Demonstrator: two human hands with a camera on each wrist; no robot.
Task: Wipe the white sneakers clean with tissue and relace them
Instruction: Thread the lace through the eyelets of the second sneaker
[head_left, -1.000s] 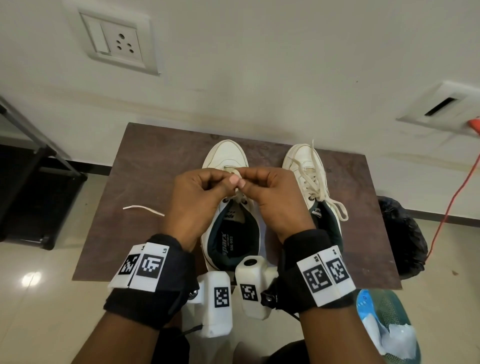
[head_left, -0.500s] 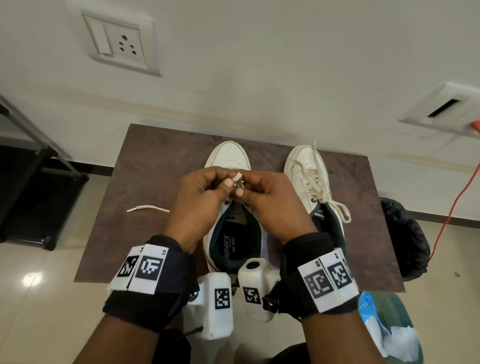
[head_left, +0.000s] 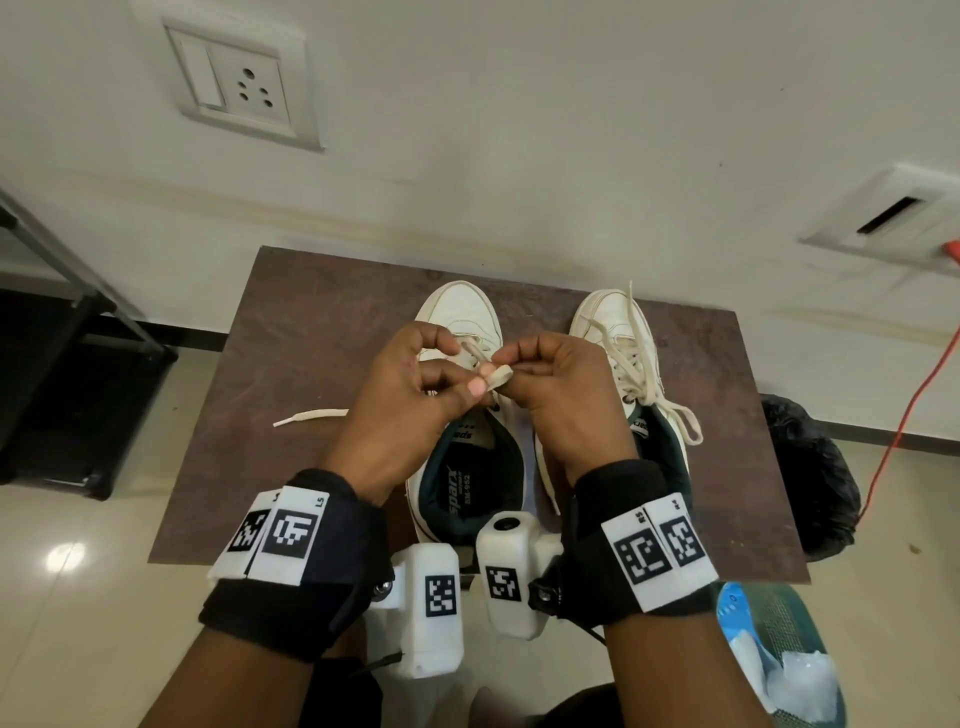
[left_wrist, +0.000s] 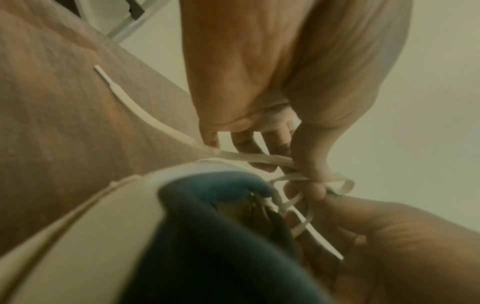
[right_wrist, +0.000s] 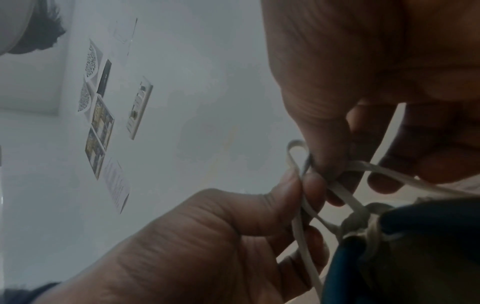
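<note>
Two white sneakers stand toes away from me on the brown table (head_left: 322, 322). The right sneaker (head_left: 610, 322) is laced with loose ends. Both hands meet above the left sneaker (head_left: 457, 312), over its tongue. My left hand (head_left: 475, 384) and my right hand (head_left: 511, 361) each pinch the cream shoelace (head_left: 501, 375), folded into a small loop between the thumbs. In the left wrist view the left hand (left_wrist: 262, 148) holds the shoelace (left_wrist: 259, 158) above the dark green collar (left_wrist: 207, 205). The right wrist view shows the shoelace (right_wrist: 337, 191) crossing between both thumbs.
One free lace end (head_left: 311, 415) lies on the table to the left. A black bag (head_left: 810, 483) sits right of the table, and a green basket (head_left: 784, 613) holding tissue is at lower right. An orange cable (head_left: 914, 395) hangs at the right; a black rack (head_left: 62, 364) stands left.
The fingertips have worked the lace from a tight pinch into a folded loop that now sticks out between the thumbs. Both hands stay above the left sneaker.
</note>
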